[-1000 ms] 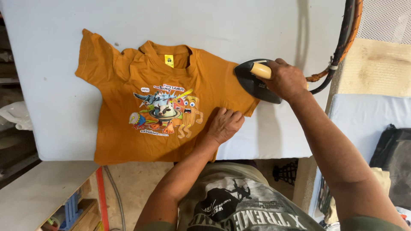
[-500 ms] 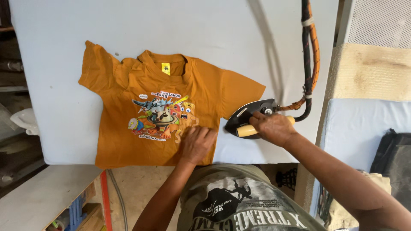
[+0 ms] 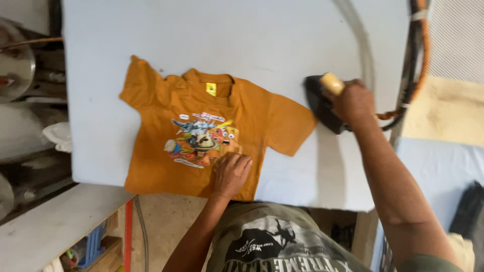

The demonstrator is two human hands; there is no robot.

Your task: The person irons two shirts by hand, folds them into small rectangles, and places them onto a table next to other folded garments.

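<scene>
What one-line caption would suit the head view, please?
Left hand flattens an orange T-shirt on a padded table; right hand grips an iron.

Your left hand [image 3: 231, 175] lies flat on the lower front of the orange T-shirt [image 3: 212, 136], just below its printed picture — the shirt is spread face-up on the pale blue ironing table [image 3: 282, 45]. Right of the shirt's sleeve, your right hand [image 3: 354, 102] grips the dark iron [image 3: 322, 103] by its yellowish handle — its hose [image 3: 416, 65] runs up beyond.
</scene>
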